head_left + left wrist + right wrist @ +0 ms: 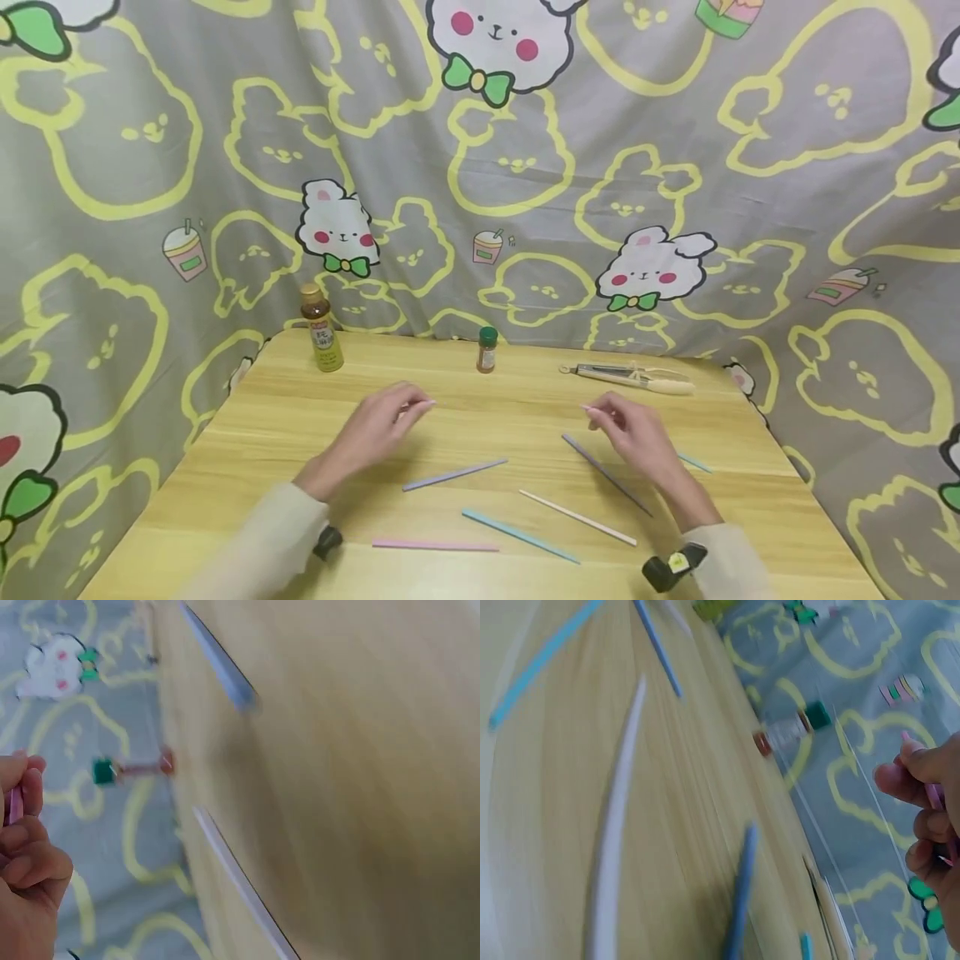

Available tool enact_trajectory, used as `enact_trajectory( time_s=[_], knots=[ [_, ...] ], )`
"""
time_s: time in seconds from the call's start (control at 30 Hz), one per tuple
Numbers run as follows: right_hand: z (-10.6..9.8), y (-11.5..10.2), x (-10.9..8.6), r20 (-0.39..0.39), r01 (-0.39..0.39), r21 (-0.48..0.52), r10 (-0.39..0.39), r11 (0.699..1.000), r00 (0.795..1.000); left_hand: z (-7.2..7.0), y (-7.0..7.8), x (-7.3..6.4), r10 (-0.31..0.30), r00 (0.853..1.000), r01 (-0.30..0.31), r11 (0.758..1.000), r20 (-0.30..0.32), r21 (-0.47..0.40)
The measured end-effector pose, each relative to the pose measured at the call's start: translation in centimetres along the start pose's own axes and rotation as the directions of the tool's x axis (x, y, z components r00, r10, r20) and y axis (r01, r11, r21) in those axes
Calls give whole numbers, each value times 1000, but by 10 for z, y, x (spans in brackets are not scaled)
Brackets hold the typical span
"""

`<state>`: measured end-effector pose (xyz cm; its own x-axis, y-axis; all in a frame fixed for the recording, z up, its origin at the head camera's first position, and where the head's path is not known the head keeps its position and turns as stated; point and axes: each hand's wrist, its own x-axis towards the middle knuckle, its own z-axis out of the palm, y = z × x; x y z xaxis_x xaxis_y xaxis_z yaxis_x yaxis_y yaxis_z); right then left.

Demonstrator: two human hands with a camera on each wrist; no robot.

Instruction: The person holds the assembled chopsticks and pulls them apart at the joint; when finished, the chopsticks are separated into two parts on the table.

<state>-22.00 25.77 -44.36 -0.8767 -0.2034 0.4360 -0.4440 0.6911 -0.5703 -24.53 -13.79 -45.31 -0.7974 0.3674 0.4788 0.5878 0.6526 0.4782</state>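
Left hand [386, 417] pinches a slim straight pink stick [16, 804]; right hand [630, 429] pinches a second thin pink stick [934, 796], material too blurred to call. Both mostly hidden in the fingers; a loosened pinch could drop either. Low hands could knock the straight slate-blue stick [607, 475] just below right grip or slim violet stick [455, 474] body-side of left.

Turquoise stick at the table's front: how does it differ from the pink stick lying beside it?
The turquoise stick is blue-green; the pink stick is pale pink. The turquoise stick slants down to the right in the head view, while the pink stick lies almost level, to its left. Both are slim and lie on the table.
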Motion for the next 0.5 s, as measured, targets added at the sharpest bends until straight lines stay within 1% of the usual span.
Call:
enact_trajectory(
  time_s=[0.03,0.07,0.1,0.17,0.23,0.27,0.33,0.43,0.5],
  knots=[
    [-6,5,-1,-7,-27,-17,27,999,1000,-4,-6,-2,-34,999,34,999,16,2],
    [-11,10,-1,-3,-34,-29,34,999,999,-7,-12,-3,-58,997,58,998,41,0],
    [-13,13,0,5,-28,-40,28,999,1000,-9,-16,-3,-67,995,68,998,69,-3],
    [-13,17,5,8,8,-46,-7,999,1000,-9,-21,-2,-55,990,58,998,127,-16],
    [-8,19,10,0,39,-59,-39,998,999,-6,-21,1,-44,986,50,998,162,-30],
    [-4,20,12,-1,50,-57,-50,997,999,-4,-21,3,-41,984,48,998,171,-37],
    [3,21,17,-2,47,-47,-47,998,999,1,-19,9,-41,983,50,998,177,-48],
    [14,21,22,13,7,-15,-6,1000,1000,8,-16,19,-72,983,83,995,169,-59],
    [21,21,26,28,-35,16,35,999,999,12,-16,27,-87,983,98,993,159,-62]
  ],
)
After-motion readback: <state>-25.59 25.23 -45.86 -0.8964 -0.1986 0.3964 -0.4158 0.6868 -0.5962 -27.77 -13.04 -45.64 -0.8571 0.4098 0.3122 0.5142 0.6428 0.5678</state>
